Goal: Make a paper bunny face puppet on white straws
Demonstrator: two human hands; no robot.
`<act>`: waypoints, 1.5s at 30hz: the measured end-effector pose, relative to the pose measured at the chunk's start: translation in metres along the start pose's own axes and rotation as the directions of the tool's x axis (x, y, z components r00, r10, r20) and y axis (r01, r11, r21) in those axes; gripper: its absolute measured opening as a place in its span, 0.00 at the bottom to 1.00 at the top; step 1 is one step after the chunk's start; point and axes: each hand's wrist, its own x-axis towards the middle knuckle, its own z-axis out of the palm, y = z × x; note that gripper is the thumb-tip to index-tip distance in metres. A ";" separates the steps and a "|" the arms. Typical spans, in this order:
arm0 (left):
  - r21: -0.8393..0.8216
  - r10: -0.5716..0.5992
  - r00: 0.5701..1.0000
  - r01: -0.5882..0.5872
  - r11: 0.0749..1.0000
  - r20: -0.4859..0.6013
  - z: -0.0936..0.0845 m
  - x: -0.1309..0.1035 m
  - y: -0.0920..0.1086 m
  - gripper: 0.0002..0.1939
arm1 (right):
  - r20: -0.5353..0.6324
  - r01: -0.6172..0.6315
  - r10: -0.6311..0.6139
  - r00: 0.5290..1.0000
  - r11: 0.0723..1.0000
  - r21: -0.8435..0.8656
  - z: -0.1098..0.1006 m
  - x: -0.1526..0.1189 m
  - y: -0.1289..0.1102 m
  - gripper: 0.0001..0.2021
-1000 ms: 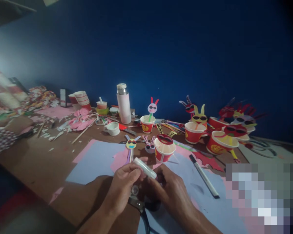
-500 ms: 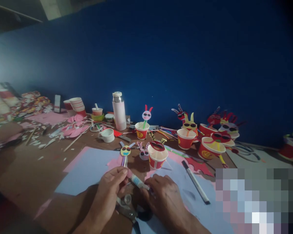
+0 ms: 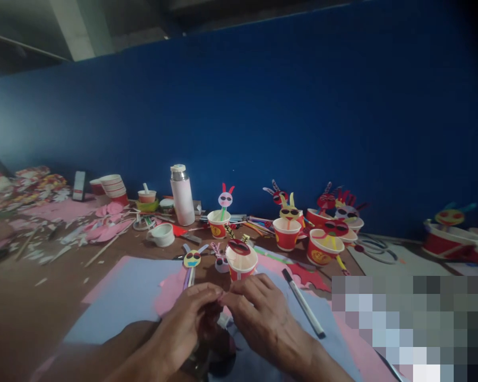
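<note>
My left hand (image 3: 187, 318) is closed, thumb and forefinger pinching a small pink piece (image 3: 222, 297), probably paper. Right beside it, my right hand (image 3: 258, 313) is closed too, with its fingertips meeting the left ones at this piece. Below the right fingers shows a whitish bit of the glue stick (image 3: 224, 320); the rest is hidden in the hand. Under both hands lie dark-handled scissors (image 3: 222, 362), partly covered. Just beyond stand a red paper cup (image 3: 241, 265) with a paper face and a yellow paper face on straws (image 3: 191, 258).
Blue-grey paper sheets (image 3: 115, 297) lie on the brown table, with a marker (image 3: 305, 305) on the right. Several decorated cups (image 3: 287, 236) stand behind. Further back are a white flask (image 3: 182, 199), a small white cup (image 3: 161, 235) and paper scraps (image 3: 63, 252).
My right hand has moved in to meet the left fingertips. The glue stick, plainly visible before between the hands, is now mostly hidden. The view has tilted up and turned slightly right.
</note>
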 end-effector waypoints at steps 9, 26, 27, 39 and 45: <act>-0.058 -0.078 0.996 0.080 0.995 0.044 0.003 0.006 -0.005 0.05 | -0.074 -0.100 0.107 0.991 0.990 0.100 -0.002 0.001 0.007 0.07; 0.044 0.042 0.986 -0.049 0.998 0.159 0.022 0.015 -0.015 0.11 | 0.401 -0.678 0.781 0.479 0.040 0.734 -0.012 -0.003 0.019 0.09; 0.054 0.039 0.988 -0.047 0.997 0.151 0.025 0.015 -0.016 0.11 | 0.400 -0.678 0.786 0.471 0.032 0.734 -0.012 -0.006 0.018 0.08; 0.280 0.053 0.984 -0.100 0.955 0.171 0.034 0.027 -0.031 0.08 | 0.386 -0.728 0.771 0.507 0.143 0.670 -0.012 -0.027 0.019 0.10; 0.367 0.030 0.979 -0.103 0.925 0.200 0.037 0.034 -0.037 0.08 | 0.356 -0.799 0.779 0.517 0.290 0.526 -0.019 -0.036 0.034 0.09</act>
